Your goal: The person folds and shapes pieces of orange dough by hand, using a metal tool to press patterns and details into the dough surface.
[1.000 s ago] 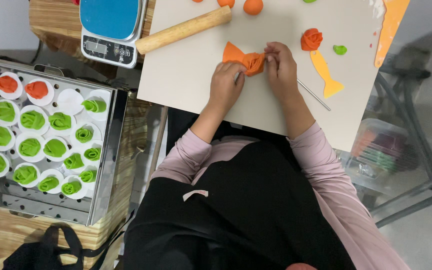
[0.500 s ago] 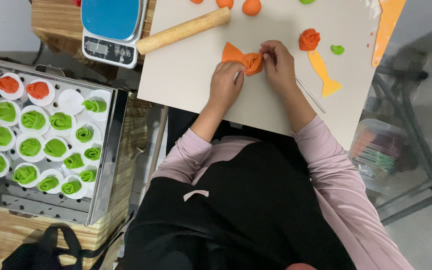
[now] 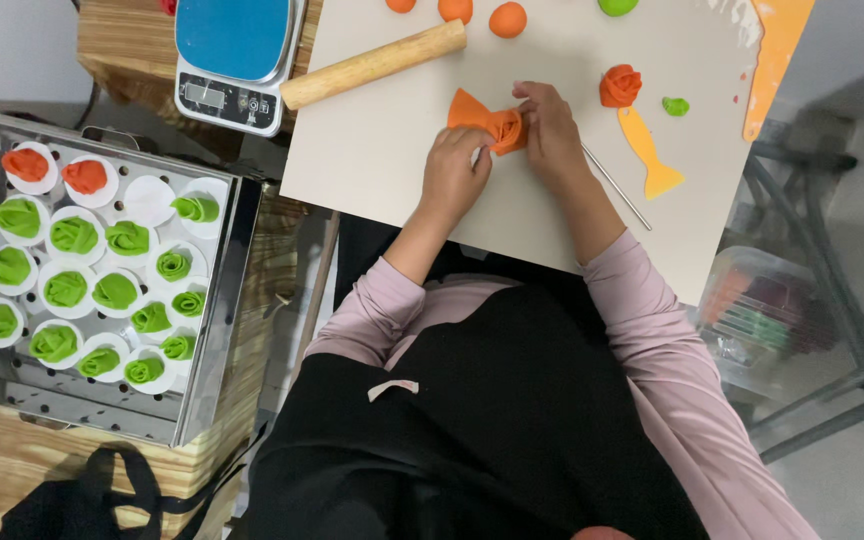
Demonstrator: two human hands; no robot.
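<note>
Orange dough piece (image 3: 492,122) pinched between left hand (image 3: 455,175) and right hand (image 3: 550,128), both closed on it, at middle of pale tabletop (image 3: 382,150). Finished orange rose (image 3: 619,85) and thin metal rod (image 3: 616,186) seen beside right hand; rolling pin (image 3: 373,64) well apart.

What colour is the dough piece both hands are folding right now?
Orange, seen clearly in the head view: the dough piece sits between the left hand and right hand.

A wooden rolling pin (image 3: 372,65) lies near a blue kitchen scale (image 3: 235,58). On the left stands a metal tray (image 3: 214,330) of green dough rolls (image 3: 74,235) – two orange ones (image 3: 57,172) too. A finished orange rose (image 3: 620,86) lies just beside a yellow fish-shaped tool (image 3: 649,153).
</note>
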